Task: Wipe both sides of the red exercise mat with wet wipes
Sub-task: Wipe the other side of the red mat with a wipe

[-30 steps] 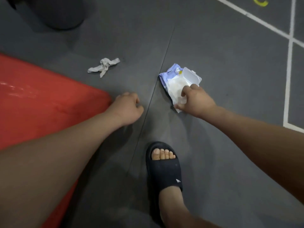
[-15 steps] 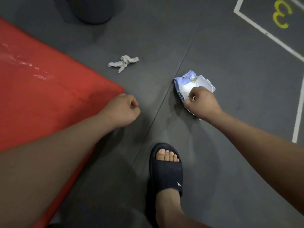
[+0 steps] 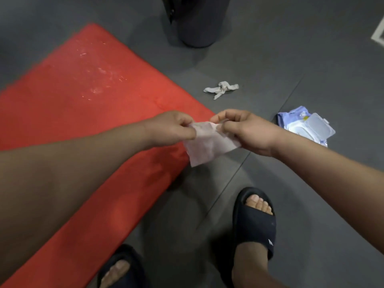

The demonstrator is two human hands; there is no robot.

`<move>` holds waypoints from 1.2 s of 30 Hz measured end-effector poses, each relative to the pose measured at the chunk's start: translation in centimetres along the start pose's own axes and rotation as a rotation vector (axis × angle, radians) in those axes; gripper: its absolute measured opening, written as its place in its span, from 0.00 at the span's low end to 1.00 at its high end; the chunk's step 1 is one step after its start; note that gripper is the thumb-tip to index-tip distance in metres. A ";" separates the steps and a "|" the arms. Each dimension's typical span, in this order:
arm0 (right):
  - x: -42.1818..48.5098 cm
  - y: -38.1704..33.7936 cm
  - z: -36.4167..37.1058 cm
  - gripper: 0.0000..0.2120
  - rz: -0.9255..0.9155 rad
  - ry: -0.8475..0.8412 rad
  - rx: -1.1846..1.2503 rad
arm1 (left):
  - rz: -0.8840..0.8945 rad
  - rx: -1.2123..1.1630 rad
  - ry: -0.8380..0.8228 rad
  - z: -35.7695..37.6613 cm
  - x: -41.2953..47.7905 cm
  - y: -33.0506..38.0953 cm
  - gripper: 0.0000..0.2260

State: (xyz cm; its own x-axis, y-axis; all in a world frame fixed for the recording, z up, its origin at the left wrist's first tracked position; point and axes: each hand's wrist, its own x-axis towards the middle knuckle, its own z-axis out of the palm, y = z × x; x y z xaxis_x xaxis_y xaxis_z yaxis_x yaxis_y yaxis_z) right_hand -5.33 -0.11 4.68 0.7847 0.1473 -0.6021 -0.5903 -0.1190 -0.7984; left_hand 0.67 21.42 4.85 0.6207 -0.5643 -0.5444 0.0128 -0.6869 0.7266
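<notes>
HEAD VIEW

1. Grip. L hand (image 3: 172, 127) and R hand (image 3: 247, 129) each pinch the top edge of one wet wipe (image 3: 207, 146), thumb against fingers. The wipe hangs between them as a partly unfolded sheet, lower corner free. Both hands are off the floor.

2. Task item. The red exercise mat (image 3: 83, 104) lies flat on the grey floor (image 3: 291, 194), to the left of and below the wipe. Its near-right corner sits just under the hands. The far edge shows two corners, so it reads as the short end; the long axis appears to run from there toward the lower left, out of frame. Pale streaks mark the far part of the surface. The L hand is over the mat, the R hand over the corner and floor, so the L hand is nearer. The coming move likely needs a short drop down and left onto the mat.

3. Containers. The wipes pack (image 3: 305, 127) lies on the floor right of the R hand, lid flipped open, white wipes showing. A dark bin (image 3: 197, 21) stands at the far edge; contents not visible.

4. Misc. A crumpled used wipe (image 3: 221, 89) lies on the floor past the mat corner.
</notes>
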 end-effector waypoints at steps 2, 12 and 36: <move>1.2 0.6 1.0 0.08 0.033 0.163 0.010 | -0.013 -0.162 0.061 0.6 -0.3 -1.5 0.07; 4.8 3.4 4.2 0.16 -0.045 0.239 -0.065 | -0.132 -0.876 0.218 0.3 -0.3 -4.5 0.07; 9.1 7.0 3.1 0.14 -0.516 0.047 -1.121 | -0.208 0.138 0.374 1.0 1.4 -9.9 0.04</move>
State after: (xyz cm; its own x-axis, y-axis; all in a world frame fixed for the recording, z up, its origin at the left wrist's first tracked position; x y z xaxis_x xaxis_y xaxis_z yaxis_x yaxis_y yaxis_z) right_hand -2.90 3.41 -6.42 0.8975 0.3935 -0.1990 0.2599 -0.8367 -0.4821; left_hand 0.62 26.94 -3.52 0.8571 -0.2211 -0.4654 0.0781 -0.8371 0.5415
